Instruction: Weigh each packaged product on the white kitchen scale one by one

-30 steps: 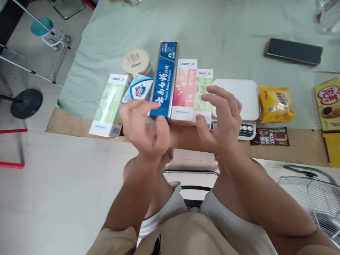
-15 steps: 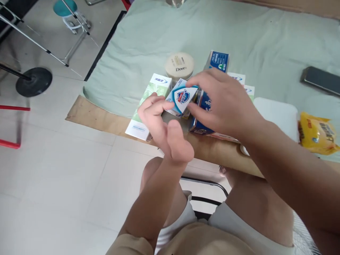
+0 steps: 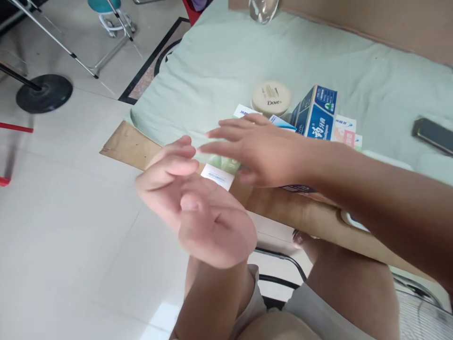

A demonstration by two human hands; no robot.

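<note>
Palm up, my left hand (image 3: 200, 208) is held off the table's front edge, its fingers loosely bent and apart with nothing in them. My right hand (image 3: 264, 148) is palm down with fingers stretched out, over a green and white box (image 3: 218, 176); whether it touches the box I cannot tell. Behind that hand shows a corner of the white and blue Safeguard soap box (image 3: 282, 123), mostly hidden. A blue toothpaste box (image 3: 322, 120) stands to its right, beside a pink and white box (image 3: 345, 130). Farther back sits a round cream Dove tub (image 3: 271, 97).
A dark phone (image 3: 433, 134) lies at the right on the pale green cloth (image 3: 205, 75). A clear glass object (image 3: 264, 10) stands at the back by brown cardboard (image 3: 354, 30). Left on the floor are a black round base (image 3: 44, 93) and a teal stool (image 3: 104, 5).
My right hand has moved left from the Safeguard box, its fingers straightening. My left hand has drawn back toward me and left, turning palm up. The view has shifted.
</note>
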